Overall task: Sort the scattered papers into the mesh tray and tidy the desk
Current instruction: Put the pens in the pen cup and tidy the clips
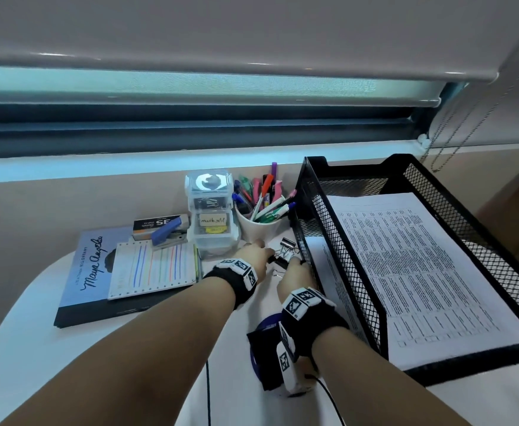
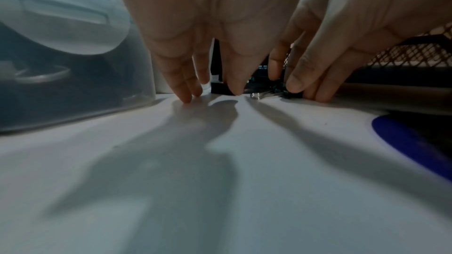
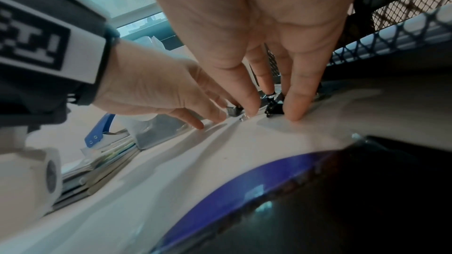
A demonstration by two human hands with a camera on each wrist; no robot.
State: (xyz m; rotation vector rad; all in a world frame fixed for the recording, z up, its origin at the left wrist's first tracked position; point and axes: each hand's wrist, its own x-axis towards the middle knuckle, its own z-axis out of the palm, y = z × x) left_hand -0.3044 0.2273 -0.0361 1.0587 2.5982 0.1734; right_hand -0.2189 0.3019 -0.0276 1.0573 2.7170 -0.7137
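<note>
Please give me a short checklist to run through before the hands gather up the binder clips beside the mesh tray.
1. Both hands at the clips: ok. The left hand and right hand flank the binder clips on the desk.
2. Grip on a clip: cannot tell. Fingertips touch the desk beside a black clip; no closed pinch shows.
3. Fingers free of the mesh tray: ok, but the right hand is close to its side wall.
4. Papers in the tray: ok. A printed sheet lies in the upper tier.
5. Pen cup clear of the left hand: ok, it stands upright just behind.
</note>
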